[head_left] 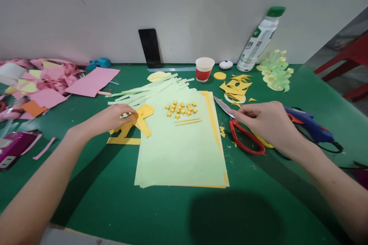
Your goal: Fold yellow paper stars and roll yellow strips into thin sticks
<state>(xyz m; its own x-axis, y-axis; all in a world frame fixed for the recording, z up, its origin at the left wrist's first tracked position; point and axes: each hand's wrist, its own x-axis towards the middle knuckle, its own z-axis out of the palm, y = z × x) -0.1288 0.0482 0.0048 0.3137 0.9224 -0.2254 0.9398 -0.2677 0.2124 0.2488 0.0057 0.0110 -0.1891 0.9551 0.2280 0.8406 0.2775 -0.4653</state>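
Note:
My left hand (122, 115) is at a small pile of yellow paper cut-outs (143, 123), its thumb and fingers pinched at the pile's edge. My right hand (260, 119) is closed at the pivot of red-handled scissors (244, 146), whose blades point away to the left. Between my hands lies a stack of pale green paper sheets (181, 159), with yellow paper showing along its right edge. Several small yellow paper stars (181, 109) and two thin yellow strips (188, 122) rest on the top sheet.
Pale green strips (155, 89) lie behind the stack. A red-and-white paper cup (204, 72), yellow scraps (237, 86) and a leaning bottle (258, 42) stand or lie farther back. A blue glue gun (313, 124) is at right, pink paper (92, 81) at left, and a phone (150, 48) leans on the wall.

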